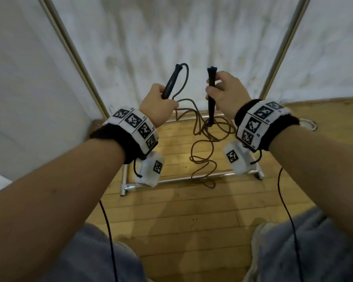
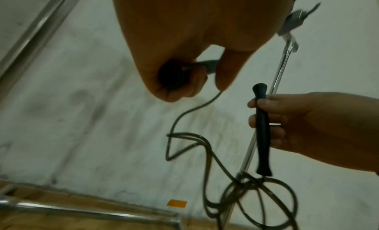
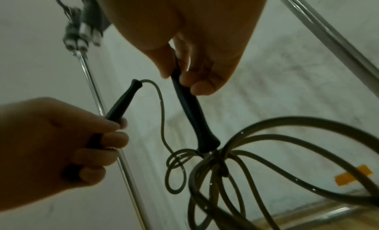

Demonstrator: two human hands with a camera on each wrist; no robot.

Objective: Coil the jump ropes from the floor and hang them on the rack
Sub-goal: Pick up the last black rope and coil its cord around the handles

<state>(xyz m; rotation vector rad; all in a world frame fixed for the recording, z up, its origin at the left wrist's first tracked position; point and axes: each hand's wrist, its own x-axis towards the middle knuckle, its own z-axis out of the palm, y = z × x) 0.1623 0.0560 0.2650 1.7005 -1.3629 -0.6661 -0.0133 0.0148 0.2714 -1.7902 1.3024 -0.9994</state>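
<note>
Both hands are wrapped round a black handle each, left hand and right hand, rope dangling tangled above the rack base, so I'd shake out snags before looping.

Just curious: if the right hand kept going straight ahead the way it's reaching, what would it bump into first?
Probably the white sheet behind the rack; nothing else seems to lie ahead of the right hand, though depth is unclear.

Wooden floor, metal rack base standing on it, rope loops trailing down
</note>
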